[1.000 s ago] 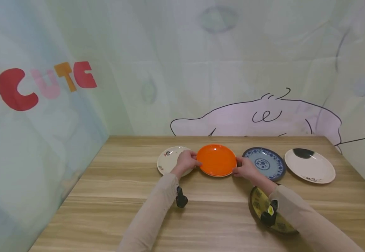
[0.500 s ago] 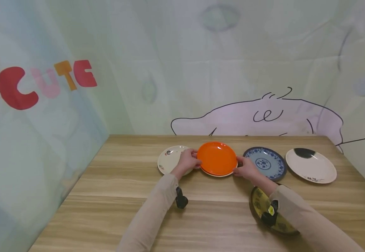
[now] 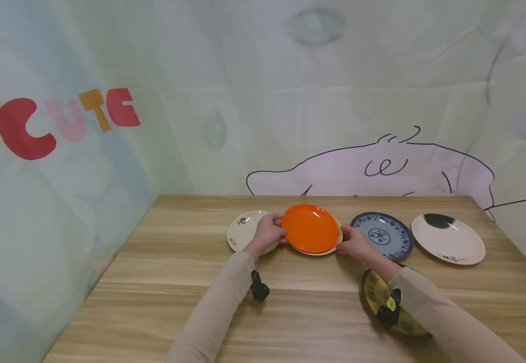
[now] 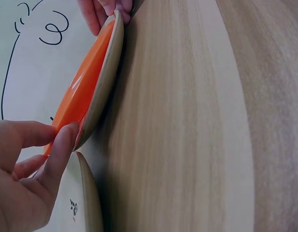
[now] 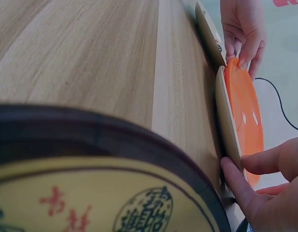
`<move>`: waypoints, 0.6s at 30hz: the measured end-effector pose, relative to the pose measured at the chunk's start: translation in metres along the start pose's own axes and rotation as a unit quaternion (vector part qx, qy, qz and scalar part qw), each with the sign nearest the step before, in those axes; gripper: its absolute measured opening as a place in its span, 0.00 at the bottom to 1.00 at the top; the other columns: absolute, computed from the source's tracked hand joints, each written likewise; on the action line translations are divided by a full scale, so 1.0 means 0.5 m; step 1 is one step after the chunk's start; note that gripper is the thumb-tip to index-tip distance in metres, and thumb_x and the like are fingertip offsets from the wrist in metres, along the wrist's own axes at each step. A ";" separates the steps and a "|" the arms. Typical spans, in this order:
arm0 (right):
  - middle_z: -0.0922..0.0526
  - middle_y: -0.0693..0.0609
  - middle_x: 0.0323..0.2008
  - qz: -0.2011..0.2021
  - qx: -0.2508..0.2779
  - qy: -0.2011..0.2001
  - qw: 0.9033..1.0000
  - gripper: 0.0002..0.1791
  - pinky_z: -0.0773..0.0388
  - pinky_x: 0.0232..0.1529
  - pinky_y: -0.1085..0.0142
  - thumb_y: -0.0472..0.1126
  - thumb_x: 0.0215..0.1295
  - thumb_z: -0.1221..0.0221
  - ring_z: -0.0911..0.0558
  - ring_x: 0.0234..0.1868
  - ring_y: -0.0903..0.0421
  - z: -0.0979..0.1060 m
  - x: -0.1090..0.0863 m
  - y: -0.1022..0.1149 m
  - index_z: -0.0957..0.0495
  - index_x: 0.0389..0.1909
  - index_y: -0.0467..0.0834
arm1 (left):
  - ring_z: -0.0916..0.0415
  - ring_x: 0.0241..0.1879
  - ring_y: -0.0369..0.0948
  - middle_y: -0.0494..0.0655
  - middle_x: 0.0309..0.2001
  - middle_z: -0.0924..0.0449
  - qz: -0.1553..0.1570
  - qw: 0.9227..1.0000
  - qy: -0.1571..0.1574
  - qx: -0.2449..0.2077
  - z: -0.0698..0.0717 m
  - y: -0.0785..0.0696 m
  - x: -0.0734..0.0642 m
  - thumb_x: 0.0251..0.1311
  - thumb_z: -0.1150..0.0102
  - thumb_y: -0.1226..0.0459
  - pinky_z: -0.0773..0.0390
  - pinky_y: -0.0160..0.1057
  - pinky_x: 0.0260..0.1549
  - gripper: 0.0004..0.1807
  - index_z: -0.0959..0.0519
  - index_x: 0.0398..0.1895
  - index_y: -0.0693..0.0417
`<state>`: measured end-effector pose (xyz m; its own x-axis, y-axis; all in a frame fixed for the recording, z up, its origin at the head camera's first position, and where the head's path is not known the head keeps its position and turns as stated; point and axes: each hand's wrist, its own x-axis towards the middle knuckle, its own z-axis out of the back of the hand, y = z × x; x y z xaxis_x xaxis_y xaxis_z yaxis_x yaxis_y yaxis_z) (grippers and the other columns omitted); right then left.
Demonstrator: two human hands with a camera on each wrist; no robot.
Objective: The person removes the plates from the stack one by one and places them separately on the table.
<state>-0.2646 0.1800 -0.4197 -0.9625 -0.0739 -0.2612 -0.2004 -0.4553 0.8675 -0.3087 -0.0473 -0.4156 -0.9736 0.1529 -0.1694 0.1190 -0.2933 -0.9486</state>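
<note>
An orange plate (image 3: 310, 229) lies partly over a cream plate (image 5: 227, 116), raised a little and shifted to the left, so the lower rim shows at the right and front. My left hand (image 3: 267, 234) pinches the left edge of the orange plate between thumb and fingers. At the opposite side my right hand (image 3: 355, 244) grips the cream plate's rim, thumb on top and a finger below, as the right wrist view shows. Under my left hand a white plate with small motifs (image 3: 244, 232) rests on the table, partly covered.
Right of my right hand lie a blue patterned plate (image 3: 379, 235) and a white plate with a black patch (image 3: 449, 242). A yellow plate with a dark rim (image 3: 374, 292) sits under my right forearm. A printed curtain (image 3: 199, 126) stands behind the wooden table (image 3: 154, 292).
The orange plate has risen off the cream plate and slid left with my left hand, baring the cream rim at the right. My right hand has stayed nearly still.
</note>
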 end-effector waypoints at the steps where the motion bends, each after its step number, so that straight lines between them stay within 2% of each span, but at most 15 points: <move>1: 0.40 0.29 0.61 -0.001 -0.001 0.001 1.000 0.32 0.21 0.42 0.64 0.24 0.57 0.47 0.24 0.48 0.44 0.000 0.000 0.000 0.45 0.63 0.28 | 0.24 0.23 0.39 0.62 0.44 0.25 -0.002 1.000 0.000 0.001 0.002 0.001 0.000 0.48 0.46 0.80 0.19 0.34 0.24 0.26 0.32 0.55 0.68; 10: 0.44 0.27 0.62 0.007 0.003 -0.004 1.000 0.34 0.20 0.39 0.65 0.23 0.56 0.48 0.22 0.44 0.45 -0.002 -0.002 -0.001 0.49 0.64 0.25 | 0.25 0.20 0.38 0.61 0.43 0.25 -0.006 1.000 -0.021 0.018 0.026 -0.007 -0.011 0.49 0.44 0.78 0.19 0.34 0.23 0.26 0.31 0.55 0.67; 14: 0.44 0.26 0.61 0.011 0.003 -0.007 1.000 0.34 0.20 0.37 0.66 0.23 0.55 0.47 0.20 0.40 0.49 -0.003 -0.002 -0.002 0.49 0.63 0.25 | 0.24 0.19 0.39 0.62 0.44 0.25 -0.008 1.000 -0.022 0.014 0.040 -0.009 -0.015 0.49 0.44 0.78 0.19 0.35 0.24 0.26 0.31 0.55 0.67; 18: 0.45 0.26 0.61 0.009 0.001 -0.005 1.000 0.35 0.20 0.38 0.66 0.23 0.55 0.47 0.20 0.40 0.48 -0.004 -0.001 -0.002 0.49 0.63 0.25 | 0.24 0.19 0.39 0.63 0.43 0.25 -0.017 1.000 -0.026 0.006 0.057 -0.005 -0.017 0.48 0.44 0.79 0.18 0.39 0.26 0.26 0.31 0.55 0.69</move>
<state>-0.2635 0.1785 -0.4211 -0.9675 -0.0729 -0.2421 -0.1842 -0.4522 0.8727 -0.3063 -0.0749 -0.4040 -0.9857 0.1141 -0.1238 0.0847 -0.2993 -0.9504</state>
